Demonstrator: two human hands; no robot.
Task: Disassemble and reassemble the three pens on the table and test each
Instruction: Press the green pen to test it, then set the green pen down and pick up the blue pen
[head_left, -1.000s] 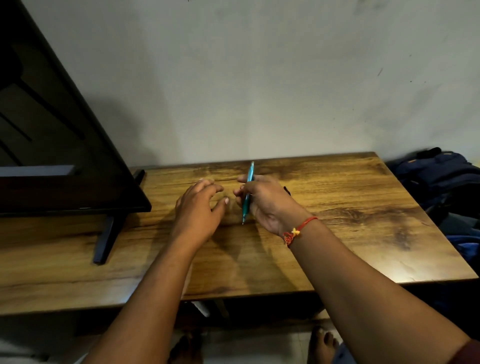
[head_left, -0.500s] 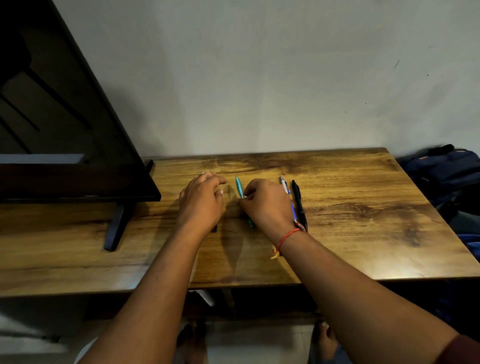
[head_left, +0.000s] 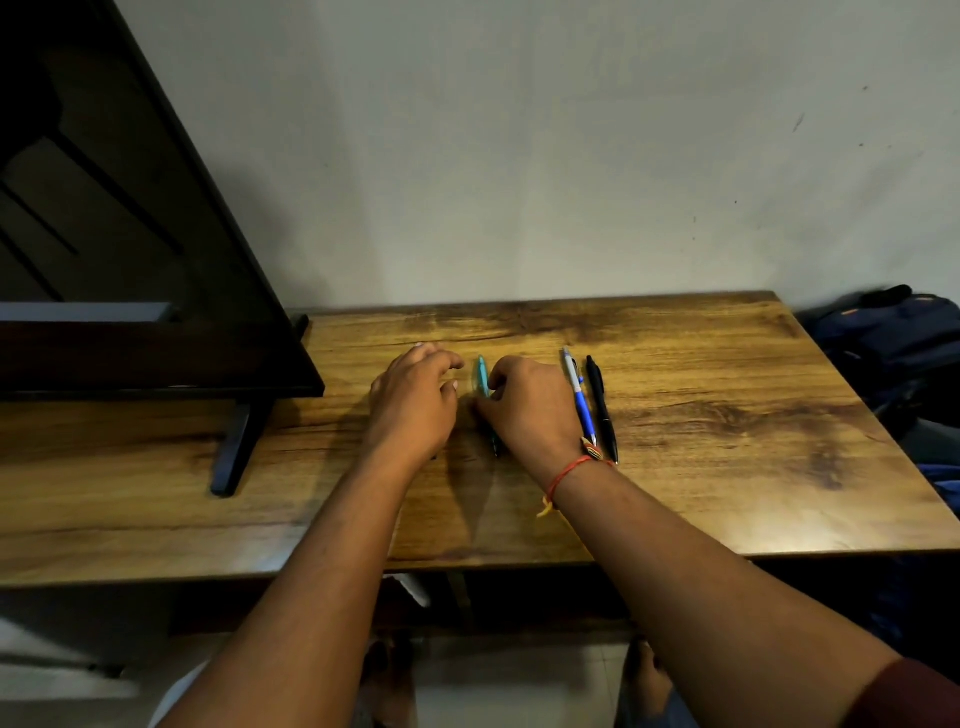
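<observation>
Teal pen (head_left: 480, 375) lies on the surface (head_left: 727, 467) between both hands, pointing roughly away from the person. Its near half is hidden under the right hand (head_left: 530, 410), whose fingers curl onto the barrel. That reads as a pinch, though the contact itself is hidden. Left hand (head_left: 413, 400) sits just beside it, fingers loosely curled, holding nothing I can see. Blue-and-white pen (head_left: 579, 400) and black pen (head_left: 602, 410) lie parallel just right of the right hand. My read: 1 pen in work, 2 waiting. To do it well, take the barrel in 1 hand and the tip section in the other. Unscrew low over the surface so spring and refill can't roll off, and keep parts clear of the 2 other pens. Screen stand (head_left: 234, 447) on the left and backpack (head_left: 893, 338) on the right are both well apart.
</observation>
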